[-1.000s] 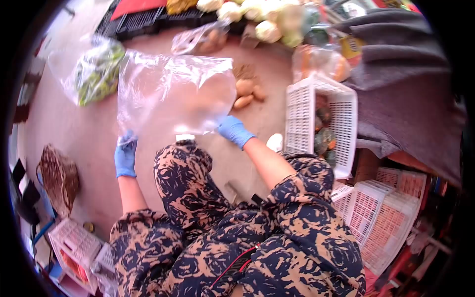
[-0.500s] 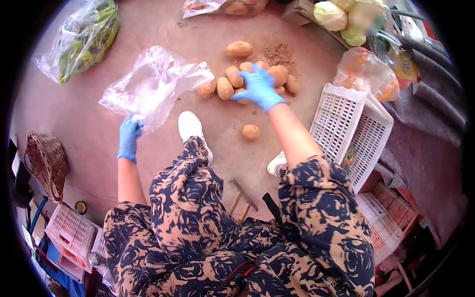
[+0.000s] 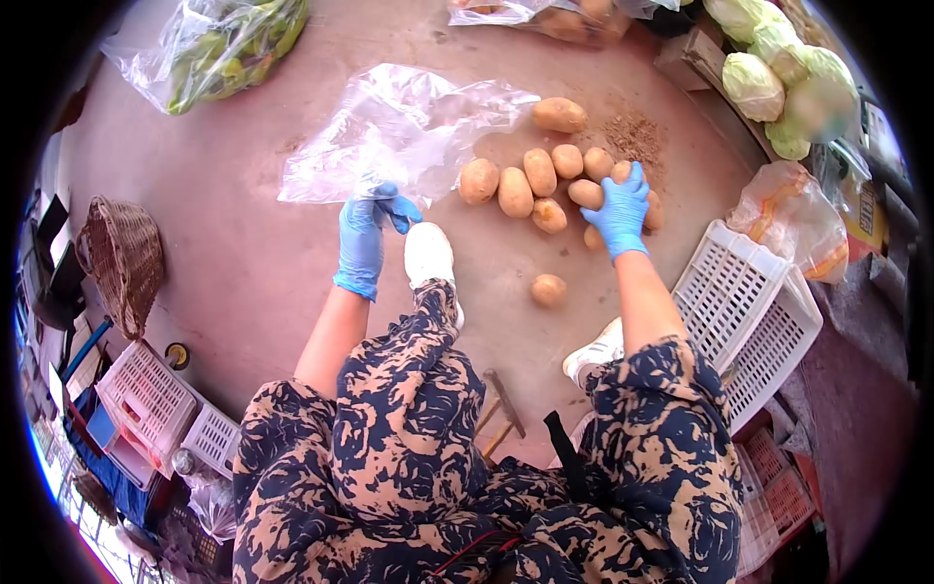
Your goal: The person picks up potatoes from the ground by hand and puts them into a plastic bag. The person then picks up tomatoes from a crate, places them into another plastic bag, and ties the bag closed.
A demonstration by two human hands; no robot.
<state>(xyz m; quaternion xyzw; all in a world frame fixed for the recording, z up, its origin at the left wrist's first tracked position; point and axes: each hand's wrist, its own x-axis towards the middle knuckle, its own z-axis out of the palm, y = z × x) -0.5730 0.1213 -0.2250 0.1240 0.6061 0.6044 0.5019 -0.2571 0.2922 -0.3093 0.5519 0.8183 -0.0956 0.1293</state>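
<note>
My left hand [image 3: 370, 234], in a blue glove, is closed on the near edge of a clear plastic bag [image 3: 389, 131] spread on the floor. Right of the bag lies a loose group of potatoes [image 3: 516, 193]. My right hand [image 3: 621, 212], also gloved in blue, reaches down into the right side of this group, its fingers curled round a potato that the hand partly hides. One potato [image 3: 549, 290] sits apart, nearer my feet, and another potato [image 3: 559, 115] lies at the far side of the group.
Loose soil [image 3: 632, 136] lies behind the potatoes. White crates [image 3: 725, 292] stand at right, below cabbages [image 3: 754, 88]. Bagged green vegetables [image 3: 233, 49] are at upper left, and a wicker basket [image 3: 122, 263] is at left. My white shoes [image 3: 429, 255] flank the lone potato.
The view has shifted, so the scene sits further right. My right hand has moved from above the middle of the potatoes to their right side, and several potatoes now lie more spread out.
</note>
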